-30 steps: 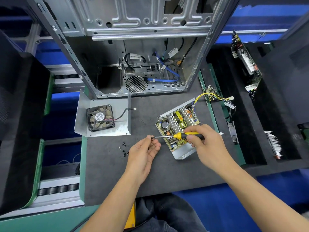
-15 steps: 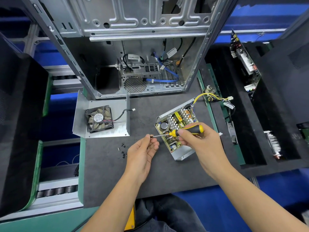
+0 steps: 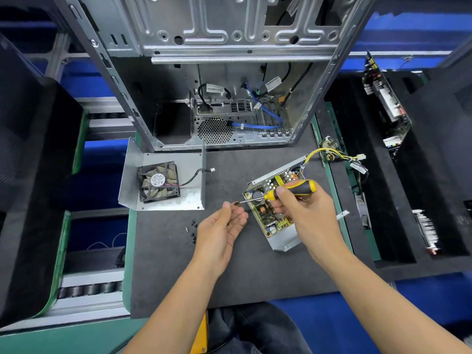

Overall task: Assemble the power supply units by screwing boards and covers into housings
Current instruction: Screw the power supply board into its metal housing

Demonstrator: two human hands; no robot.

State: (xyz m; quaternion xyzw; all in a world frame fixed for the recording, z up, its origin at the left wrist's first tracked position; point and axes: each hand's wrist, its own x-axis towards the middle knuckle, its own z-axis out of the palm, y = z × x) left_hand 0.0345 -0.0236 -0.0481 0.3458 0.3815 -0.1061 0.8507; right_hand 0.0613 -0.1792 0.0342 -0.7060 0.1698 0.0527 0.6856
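Screwdriver with a yellow-and-black handle [image 3: 291, 190] sits in our right hand [image 3: 304, 213], fingers curled round the grip, its thin metal shaft pointing left with a small black screw [image 3: 236, 203] on its tip. Our left hand [image 3: 222, 231] lies palm up just beside that tip — fingers loosely bent and close together; whether they touch the screw we cannot tell. Under the right hand, the open silver metal power supply housing with its green circuit board [image 3: 268, 215] rests tilted on the dark grey desk [image 3: 242, 277], yellow wires trailing from its far end. A few loose black screws [image 3: 192, 229] lie on the desk left of the left hand. Farther left sits the bent silver metal cover carrying a black fan [image 3: 158, 181] — behind both stands a bare steel computer case [image 3: 229, 47]
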